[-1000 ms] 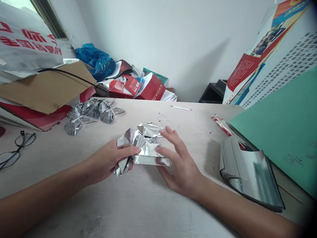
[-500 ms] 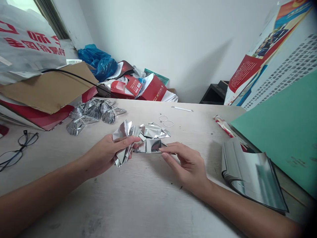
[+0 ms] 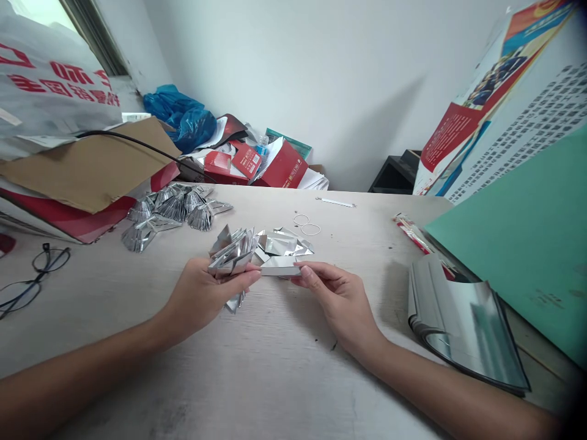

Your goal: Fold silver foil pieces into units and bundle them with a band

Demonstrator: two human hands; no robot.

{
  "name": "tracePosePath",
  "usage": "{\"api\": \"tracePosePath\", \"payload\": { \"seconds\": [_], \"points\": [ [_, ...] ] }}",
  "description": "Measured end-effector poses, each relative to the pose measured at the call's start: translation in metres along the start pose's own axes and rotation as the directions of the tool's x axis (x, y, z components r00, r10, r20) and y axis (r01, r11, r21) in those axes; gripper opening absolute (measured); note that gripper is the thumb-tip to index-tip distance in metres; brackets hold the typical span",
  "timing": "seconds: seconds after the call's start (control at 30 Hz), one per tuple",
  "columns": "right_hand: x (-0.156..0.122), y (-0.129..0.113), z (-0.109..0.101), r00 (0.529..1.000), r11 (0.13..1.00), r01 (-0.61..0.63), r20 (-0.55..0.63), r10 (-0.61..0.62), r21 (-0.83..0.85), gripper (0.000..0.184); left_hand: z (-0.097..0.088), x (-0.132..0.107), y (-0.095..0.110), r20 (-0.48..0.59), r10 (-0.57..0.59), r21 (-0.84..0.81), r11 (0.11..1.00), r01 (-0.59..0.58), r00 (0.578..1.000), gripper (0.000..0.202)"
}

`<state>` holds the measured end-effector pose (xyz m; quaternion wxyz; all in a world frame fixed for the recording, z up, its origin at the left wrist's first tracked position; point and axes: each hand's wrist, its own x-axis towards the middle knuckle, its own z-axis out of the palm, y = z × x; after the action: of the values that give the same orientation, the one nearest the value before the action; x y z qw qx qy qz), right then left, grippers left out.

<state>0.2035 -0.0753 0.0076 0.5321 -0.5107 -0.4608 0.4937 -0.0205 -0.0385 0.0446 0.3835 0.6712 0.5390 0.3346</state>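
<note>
My left hand [image 3: 202,292] is closed round a pleated silver foil bundle [image 3: 232,252], held just above the pale wooden table [image 3: 257,373]. My right hand [image 3: 337,293] pinches the right end of a flat folded silver strip [image 3: 280,266] that joins the bundle. More crumpled silver foil [image 3: 284,243] lies on the table just behind the strip. Two small white rubber rings [image 3: 306,224] lie beyond that.
Several folded silver fans [image 3: 172,211] lie at the back left by a cardboard box [image 3: 87,165]. Spectacles [image 3: 32,275] are at the left edge. A stack of silver sheets [image 3: 463,321] lies right, under a green board [image 3: 518,244]. Red boxes [image 3: 270,162] and a blue bag [image 3: 181,116] crowd the back.
My right hand went from spread open over the foil to pinching the strip's end. The left hand turned the bundle, gathering its pleats tighter, and both hands lifted slightly.
</note>
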Motion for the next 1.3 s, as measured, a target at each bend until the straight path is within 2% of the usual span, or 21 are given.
{"api": "tracePosePath", "payload": {
  "seconds": [0.07,0.17,0.27,0.4,0.5,0.67,0.8,0.9,1.0,1.07,1.17,1.3],
  "points": [
    [0.002,0.001,0.000,1.000,0.999,-0.007,0.031,0.006,0.042,0.040,-0.001,0.001,-0.001,-0.024,0.018,0.011,1.000,-0.018,1.000,0.022],
    [0.004,0.000,-0.001,1.000,0.992,0.019,0.016,-0.021,0.123,0.037,-0.003,0.003,-0.003,-0.044,0.008,-0.020,1.000,-0.009,0.999,0.022],
    [0.006,-0.001,-0.002,0.999,0.993,0.033,0.003,-0.034,0.116,0.033,-0.004,0.006,-0.004,-0.015,-0.092,-0.107,0.990,0.090,0.996,0.024],
    [0.006,0.000,-0.003,0.999,0.996,0.042,-0.003,-0.042,0.074,0.032,-0.002,0.006,-0.005,0.019,-0.263,-0.283,0.924,0.258,0.965,0.035],
    [0.007,0.000,-0.005,0.998,0.994,0.046,-0.052,-0.041,0.104,0.033,0.000,0.003,-0.005,0.081,-0.285,-0.284,0.912,0.297,0.955,0.042],
    [0.010,-0.002,-0.007,0.995,0.961,-0.090,-0.029,0.100,0.260,0.046,0.001,0.000,-0.006,0.154,-0.262,-0.193,0.938,0.289,0.953,0.040],
    [0.006,-0.007,0.000,0.976,0.888,-0.213,0.135,0.172,0.408,0.036,0.005,-0.005,-0.005,0.221,-0.248,-0.211,0.932,0.294,0.943,0.034],
    [0.000,-0.009,0.003,0.967,0.903,-0.222,0.201,0.156,0.367,0.033,0.008,-0.010,-0.003,0.325,-0.230,-0.266,0.909,0.322,0.917,0.031],
    [-0.001,-0.011,0.001,0.975,0.944,-0.156,0.200,0.099,0.292,0.033,0.009,-0.012,-0.002,0.483,-0.235,-0.355,0.828,0.434,0.843,0.035],
    [-0.001,-0.013,-0.001,0.974,0.956,-0.114,0.221,0.054,0.269,0.031,0.009,-0.012,-0.004,0.548,-0.233,-0.380,0.787,0.487,0.804,0.038],
    [-0.003,-0.017,0.000,0.969,0.967,-0.090,0.244,0.030,0.240,0.030,0.009,-0.011,-0.008,0.576,-0.218,-0.343,0.810,0.476,0.787,0.045],
    [-0.009,-0.019,0.006,0.970,0.988,-0.056,0.242,0.019,0.147,0.030,0.012,-0.012,-0.012,0.538,-0.267,-0.226,0.869,0.441,0.800,0.067]
  ]
}}
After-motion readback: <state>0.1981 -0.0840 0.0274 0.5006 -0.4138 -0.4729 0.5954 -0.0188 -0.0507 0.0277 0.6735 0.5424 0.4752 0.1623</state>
